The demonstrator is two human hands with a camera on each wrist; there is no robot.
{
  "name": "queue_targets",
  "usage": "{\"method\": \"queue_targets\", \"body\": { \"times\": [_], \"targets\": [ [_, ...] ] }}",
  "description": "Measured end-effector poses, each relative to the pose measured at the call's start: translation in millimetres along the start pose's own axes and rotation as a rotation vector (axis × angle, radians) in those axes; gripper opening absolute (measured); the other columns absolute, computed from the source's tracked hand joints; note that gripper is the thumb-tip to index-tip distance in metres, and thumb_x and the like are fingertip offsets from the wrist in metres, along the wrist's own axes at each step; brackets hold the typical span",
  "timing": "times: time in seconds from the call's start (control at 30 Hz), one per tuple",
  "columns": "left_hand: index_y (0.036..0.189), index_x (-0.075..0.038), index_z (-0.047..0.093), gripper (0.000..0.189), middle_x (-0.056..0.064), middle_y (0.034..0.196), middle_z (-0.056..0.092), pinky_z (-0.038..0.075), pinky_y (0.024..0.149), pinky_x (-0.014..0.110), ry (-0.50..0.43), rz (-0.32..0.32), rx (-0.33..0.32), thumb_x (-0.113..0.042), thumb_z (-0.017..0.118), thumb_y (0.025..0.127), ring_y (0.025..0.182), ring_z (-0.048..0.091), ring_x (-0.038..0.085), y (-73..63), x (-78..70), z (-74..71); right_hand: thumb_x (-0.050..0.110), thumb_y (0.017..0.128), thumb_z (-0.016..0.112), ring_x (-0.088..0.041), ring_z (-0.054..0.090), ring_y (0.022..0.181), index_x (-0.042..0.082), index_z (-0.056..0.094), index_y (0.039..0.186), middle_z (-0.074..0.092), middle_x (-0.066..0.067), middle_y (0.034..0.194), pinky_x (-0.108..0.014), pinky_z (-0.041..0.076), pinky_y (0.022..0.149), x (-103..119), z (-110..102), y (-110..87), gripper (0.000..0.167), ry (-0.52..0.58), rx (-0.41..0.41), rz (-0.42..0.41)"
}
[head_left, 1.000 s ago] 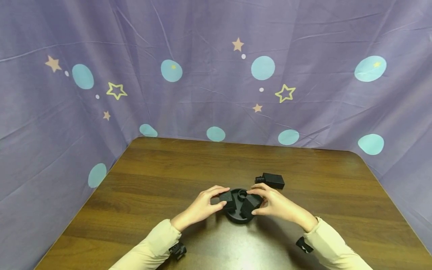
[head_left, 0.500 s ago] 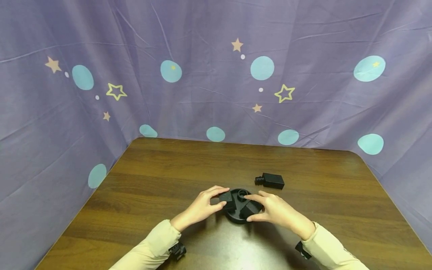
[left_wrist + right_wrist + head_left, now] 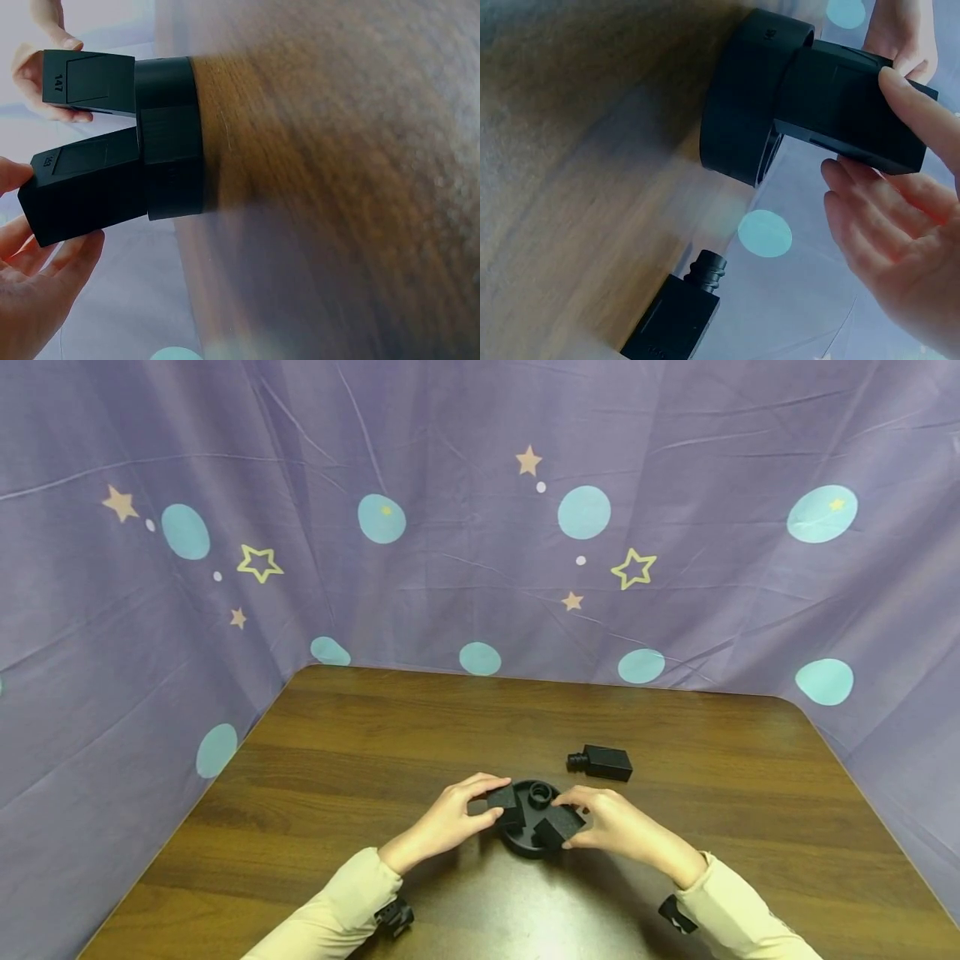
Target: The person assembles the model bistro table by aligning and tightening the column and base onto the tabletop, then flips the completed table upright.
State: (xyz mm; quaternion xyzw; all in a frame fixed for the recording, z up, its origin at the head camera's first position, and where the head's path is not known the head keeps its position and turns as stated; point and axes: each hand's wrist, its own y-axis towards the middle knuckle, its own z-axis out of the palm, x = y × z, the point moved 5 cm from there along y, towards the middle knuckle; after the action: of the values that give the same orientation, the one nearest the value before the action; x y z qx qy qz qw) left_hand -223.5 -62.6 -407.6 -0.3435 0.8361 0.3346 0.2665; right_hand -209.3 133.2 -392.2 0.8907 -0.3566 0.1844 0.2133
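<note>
A round black base (image 3: 527, 852) stands on the table with two black rectangular blocks upright in it and an open ring socket (image 3: 540, 793) at its far side. My left hand (image 3: 456, 814) grips the left block (image 3: 86, 187) between thumb and fingers near its top. Around the upper end of the right block (image 3: 561, 827), my right hand (image 3: 618, 828) has its thumb on one side and fingertips on the other. The left wrist view shows that block marked 147 (image 3: 90, 81). Where both blocks join the base is hidden inside its rim.
A third black block (image 3: 607, 762) lies on its side behind the base, its ribbed, threaded-looking neck (image 3: 706, 271) pointing left. The brown wooden table (image 3: 375, 727) reaches back to a purple patterned curtain (image 3: 465, 527).
My right hand has shifted its fingers across the right block, moving toward the left and then back right, and the block is turned to a different angle. The left hand has kept still.
</note>
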Motion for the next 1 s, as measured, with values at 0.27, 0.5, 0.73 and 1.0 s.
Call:
{"method": "queue_targets", "body": {
  "times": [0.27,0.5,0.73,1.0],
  "targets": [
    [0.116,0.000,0.056,0.037,0.007,0.111,0.058,0.045,0.089,0.031,0.018,0.016,0.004,-0.010,0.061,0.082,0.104,0.054,0.020,0.5,1.6,-0.1,0.019,0.064,0.078,-0.010,0.058,0.077,0.004,0.062,0.100,0.064,-0.004,0.094,-0.024,0.050,0.066,-3.6,1.8,-0.3,0.043,0.020,-0.024,-0.001],
    [0.119,0.001,0.053,0.037,0.008,0.114,0.057,0.043,0.090,0.033,0.029,0.044,0.052,-0.012,0.059,0.084,0.106,0.053,0.021,1.3,1.8,-1.1,0.019,0.064,0.078,-0.011,0.058,0.080,0.004,0.062,0.101,0.064,-0.004,0.096,-0.029,0.051,0.068,-4.8,2.0,-1.0,0.044,0.030,-0.023,-0.007],
    [0.120,0.000,0.052,0.037,0.009,0.116,0.055,0.041,0.092,0.033,0.024,0.054,0.091,-0.012,0.057,0.086,0.108,0.051,0.021,2.8,2.8,-3.1,0.021,0.064,0.078,-0.016,0.060,0.081,0.003,0.063,0.100,0.064,-0.005,0.094,-0.029,0.051,0.070,-3.0,3.8,-1.1,0.043,0.018,-0.044,-0.027],
    [0.123,0.000,0.050,0.036,0.010,0.119,0.050,0.039,0.094,0.037,0.007,0.035,0.130,-0.011,0.052,0.089,0.111,0.047,0.023,3.3,2.0,-6.2,0.029,0.072,0.072,-0.012,0.057,0.084,0.003,0.059,0.110,0.062,-0.005,0.102,-0.032,0.050,0.073,-6.1,6.4,-6.1,0.048,0.178,0.036,0.035]
  ]
}}
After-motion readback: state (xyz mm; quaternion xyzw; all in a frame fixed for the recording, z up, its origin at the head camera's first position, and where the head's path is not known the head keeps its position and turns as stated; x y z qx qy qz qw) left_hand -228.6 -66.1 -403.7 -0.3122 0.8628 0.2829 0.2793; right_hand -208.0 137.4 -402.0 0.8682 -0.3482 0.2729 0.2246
